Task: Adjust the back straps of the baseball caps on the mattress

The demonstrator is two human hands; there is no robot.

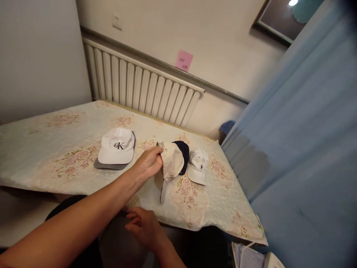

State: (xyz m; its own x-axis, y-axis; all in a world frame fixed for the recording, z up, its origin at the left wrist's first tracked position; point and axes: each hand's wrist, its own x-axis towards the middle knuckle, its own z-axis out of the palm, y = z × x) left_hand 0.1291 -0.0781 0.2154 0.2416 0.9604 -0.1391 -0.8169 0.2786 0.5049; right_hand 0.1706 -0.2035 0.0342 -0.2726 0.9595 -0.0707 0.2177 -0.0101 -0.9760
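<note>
Your left hand (150, 162): holding the beige cap (175, 162) by its edge, thumb on the near face, fingers closed in a pinch.
Your right hand (146, 227): lower, just off the near edge of the table (223, 212); fingers loosely curled with gaps between them, palm side partly hidden from you.
Beige cap: in your left hand over the right half of the table, tilted, brim hanging down toward you. Can't tell if it touches the cloth.
Navy cap (184, 152): right behind the beige one, partly covered by it.
White cap (198, 162): just right of the navy one, on the table, brim toward you, small dark logo on front.
CK cap (117, 145): white, on your left, well apart from the beige one, sitting on a grey cap (111, 166) whose brim shows below.
Table: pale floral cloth.
Behind table: radiator (131, 82), pink note (184, 60) above it.
Your right side: blue curtain (295, 149).
</note>
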